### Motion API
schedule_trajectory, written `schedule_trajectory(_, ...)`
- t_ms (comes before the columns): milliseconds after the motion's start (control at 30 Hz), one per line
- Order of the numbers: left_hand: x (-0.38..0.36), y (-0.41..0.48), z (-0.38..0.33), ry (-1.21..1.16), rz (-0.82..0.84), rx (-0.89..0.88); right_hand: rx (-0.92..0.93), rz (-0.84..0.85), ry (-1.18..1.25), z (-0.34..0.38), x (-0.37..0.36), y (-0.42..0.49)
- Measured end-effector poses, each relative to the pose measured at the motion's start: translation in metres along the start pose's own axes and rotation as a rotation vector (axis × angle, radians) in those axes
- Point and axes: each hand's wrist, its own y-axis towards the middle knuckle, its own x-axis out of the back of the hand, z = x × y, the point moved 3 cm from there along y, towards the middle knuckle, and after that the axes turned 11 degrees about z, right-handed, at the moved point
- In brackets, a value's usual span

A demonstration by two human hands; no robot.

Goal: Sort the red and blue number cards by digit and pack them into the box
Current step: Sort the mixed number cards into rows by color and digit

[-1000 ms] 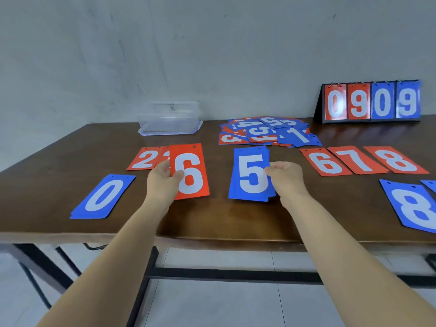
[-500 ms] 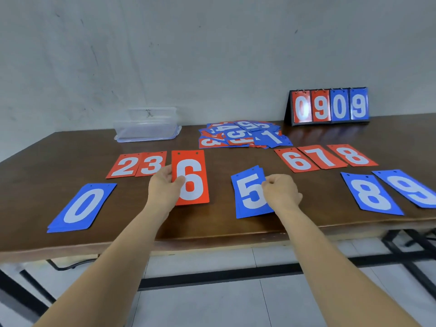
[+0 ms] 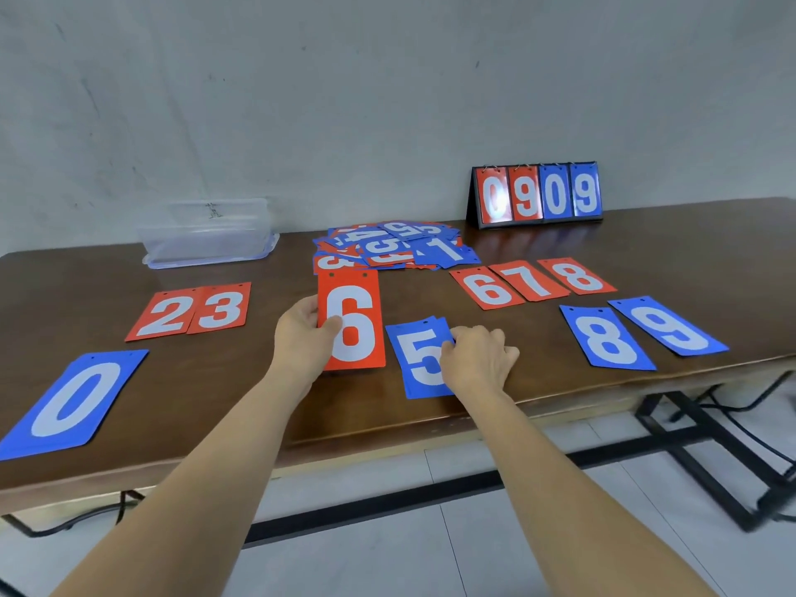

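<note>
1. Where the long dark-brown wooden table (image 3: 646, 252) meets a grey plaster wall (image 3: 344, 101), a clear rectangular plastic box (image 3: 206, 232) stands at the far left, beside a loose heap of red and blue number cards (image 3: 392, 247); pale floor tiles show below.
2. Black tent-shaped flip scoreboard (image 3: 536, 195), far right, reads 0909.
3. Sorted cards lying flat: blue 0 card (image 3: 73, 402); red 2 card (image 3: 166, 314) and red 3 card (image 3: 219, 310) touching; red 6, 7, 8 row (image 3: 532, 282); blue 8 card (image 3: 607, 338); blue 9 card (image 3: 667, 325).
4. Left hand (image 3: 301, 333) pinches the left edge of a red 6 card (image 3: 351, 321), raised.
5. Right hand (image 3: 478, 359), fingers curled, grips a small stack of blue 5 cards (image 3: 420, 359) on the table.
6. Since a second ago: the blue 5 stack has come nearer the table edge and tilted; the red 6 sits closer to it.
</note>
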Motion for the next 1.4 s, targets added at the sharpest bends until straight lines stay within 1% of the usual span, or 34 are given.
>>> schedule_trajectory(200, -0.007, 0.002, -0.002, -0.032, 0.015, 0.004, 0.049, -0.011, -0.007, 0.006, -0.003, -0.003)
schedule_trajectory(433, -0.008, 0.006, -0.003, -0.028, 0.016, 0.011, 0.098, 0.016, -0.016, 0.018, -0.009, -0.008)
schedule_trajectory(500, -0.008, 0.006, -0.003, -0.027, 0.017, 0.007, 0.079, 0.007, 0.091, 0.014, -0.006, -0.004)
schedule_trajectory(600, -0.012, 0.007, -0.006, -0.017, 0.022, -0.009, 0.066, 0.001, 0.416, 0.005, 0.006, 0.003)
schedule_trajectory(633, -0.014, 0.007, -0.008, -0.026, 0.027, -0.017, 0.089, 0.027, 0.554, 0.003, 0.010, 0.005)
schedule_trajectory(700, -0.023, 0.007, -0.012, -0.058, 0.047, -0.030, 0.150, 0.133, 0.793, 0.005, 0.021, 0.005)
schedule_trajectory(767, -0.036, 0.007, -0.016, -0.109, 0.088, -0.040, 0.188, 0.257, 0.897, 0.010, 0.029, 0.002)
schedule_trajectory(800, -0.043, 0.007, -0.018, -0.135, 0.119, -0.045, 0.198, 0.280, 0.909, 0.011, 0.032, 0.002)
schedule_trajectory(867, -0.058, 0.007, -0.021, -0.158, 0.173, -0.052, 0.189, 0.259, 0.922, 0.007, 0.035, 0.003)
schedule_trajectory(967, -0.070, 0.010, -0.023, -0.149, 0.208, -0.060, 0.112, 0.197, 0.911, -0.009, 0.041, 0.004)
schedule_trajectory(1067, -0.066, 0.016, -0.019, -0.115, 0.169, -0.080, 0.021, 0.149, 0.830, -0.033, 0.047, 0.010)
schedule_trajectory(1233, -0.057, 0.020, -0.011, -0.037, 0.132, -0.123, -0.091, 0.112, 0.553, -0.070, 0.049, 0.026)
schedule_trajectory(1367, -0.059, 0.021, -0.011, -0.024, 0.144, -0.128, -0.079, 0.103, 0.177, -0.076, 0.044, 0.027)
schedule_trajectory(1400, -0.060, 0.021, -0.011, -0.022, 0.152, -0.129, -0.071, 0.087, 0.123, -0.075, 0.041, 0.026)
